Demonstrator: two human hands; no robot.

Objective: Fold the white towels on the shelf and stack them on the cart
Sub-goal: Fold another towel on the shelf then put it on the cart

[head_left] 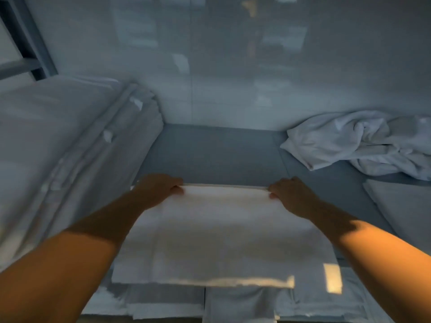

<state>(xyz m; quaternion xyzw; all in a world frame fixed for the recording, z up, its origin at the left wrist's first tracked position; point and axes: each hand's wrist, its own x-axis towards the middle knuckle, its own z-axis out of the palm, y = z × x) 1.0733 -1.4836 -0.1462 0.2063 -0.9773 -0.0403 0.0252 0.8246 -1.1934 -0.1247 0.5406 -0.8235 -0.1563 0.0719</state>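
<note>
A white towel [217,234] lies flat and partly folded on the grey shelf [210,155] in front of me. My left hand [158,190] pinches its far left corner, thumb on top. At the far right corner my right hand [291,194] pinches the same far edge. The towel's near edge hangs over folded towels [238,304] below it. A crumpled white towel [363,141] sits at the back right of the shelf.
A tall pile of folded white linen [70,148] fills the left side. Another flat white cloth [401,206] lies at the right edge. A pale glossy wall [233,66] closes the back. A dark frame [28,43] stands at the upper left.
</note>
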